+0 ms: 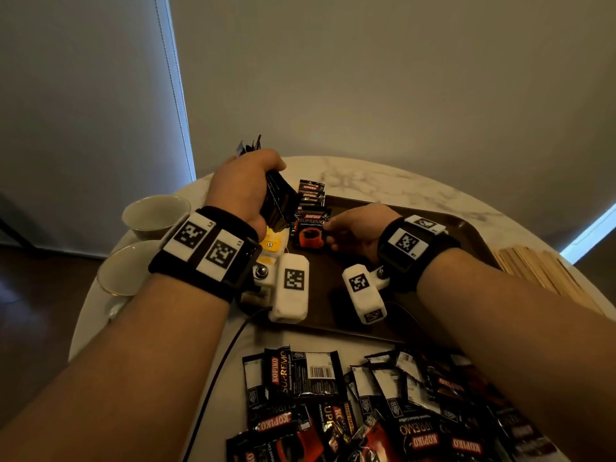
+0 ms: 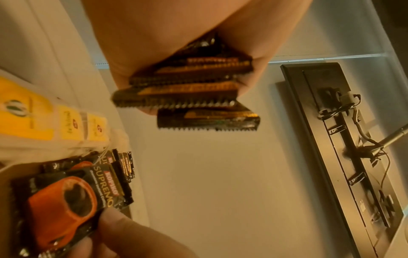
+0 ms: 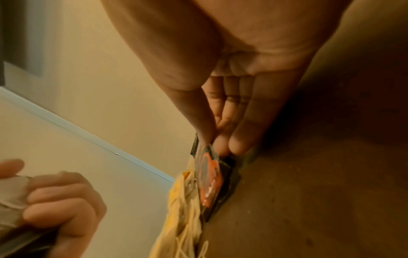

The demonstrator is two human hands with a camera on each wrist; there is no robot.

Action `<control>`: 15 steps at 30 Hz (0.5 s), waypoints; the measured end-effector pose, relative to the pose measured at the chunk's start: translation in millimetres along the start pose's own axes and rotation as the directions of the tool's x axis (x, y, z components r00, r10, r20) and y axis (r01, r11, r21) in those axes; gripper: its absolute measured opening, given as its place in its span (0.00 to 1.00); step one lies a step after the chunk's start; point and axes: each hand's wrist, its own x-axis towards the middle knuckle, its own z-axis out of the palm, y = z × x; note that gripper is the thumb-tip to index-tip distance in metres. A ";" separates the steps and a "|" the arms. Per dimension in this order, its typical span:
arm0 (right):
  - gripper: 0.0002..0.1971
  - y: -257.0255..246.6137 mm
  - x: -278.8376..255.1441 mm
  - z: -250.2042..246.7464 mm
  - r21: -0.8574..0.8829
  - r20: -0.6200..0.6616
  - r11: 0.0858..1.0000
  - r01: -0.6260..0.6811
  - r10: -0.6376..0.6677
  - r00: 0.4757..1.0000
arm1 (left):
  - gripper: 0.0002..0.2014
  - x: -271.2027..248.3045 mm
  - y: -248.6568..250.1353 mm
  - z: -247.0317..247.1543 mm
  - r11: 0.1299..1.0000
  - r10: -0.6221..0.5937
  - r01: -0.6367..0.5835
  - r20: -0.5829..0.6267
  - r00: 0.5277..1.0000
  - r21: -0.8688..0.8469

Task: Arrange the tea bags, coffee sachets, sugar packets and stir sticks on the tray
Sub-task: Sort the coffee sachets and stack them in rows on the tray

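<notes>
My left hand (image 1: 253, 191) is raised over the tray's left end and grips a stack of black coffee sachets (image 1: 279, 203), whose serrated ends show in the left wrist view (image 2: 187, 90). My right hand (image 1: 330, 232) pinches the edge of one coffee sachet (image 1: 309, 232) printed with an orange cup; it lies at the front of an overlapping row of sachets (image 1: 311, 191) on the dark brown tray (image 1: 466, 230). Thumb and fingers (image 3: 238, 143) meet on that sachet (image 3: 209, 179). Yellow tea bags (image 1: 271, 244) lie in a row just left of it.
A loose pile of coffee sachets (image 1: 366, 405) covers the table's near edge. Wooden stir sticks (image 1: 540, 271) lie right of the tray. Two cups (image 1: 153, 215) (image 1: 123, 271) stand at the left. A dark cable (image 1: 220, 361) runs down from my left wrist.
</notes>
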 end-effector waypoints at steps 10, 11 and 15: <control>0.09 -6.0 -3.4 8.4 -0.090 -0.017 0.996 -0.021 0.020 1.000 | 0.20 8.2 -1.3 -1.2 1.000 -0.026 0.026 -0.003 1.000 -0.013; 0.09 -5.1 -4.4 7.9 -0.082 -0.022 0.996 -0.018 0.016 1.000 | 0.20 8.7 -1.2 -1.3 1.000 -0.026 0.026 -0.001 1.000 -0.014; 0.07 -3.4 -10.1 7.4 -0.074 -0.028 0.997 -0.029 0.027 0.999 | 0.20 10.7 -1.1 -2.0 0.999 -0.025 0.025 0.017 1.000 -0.023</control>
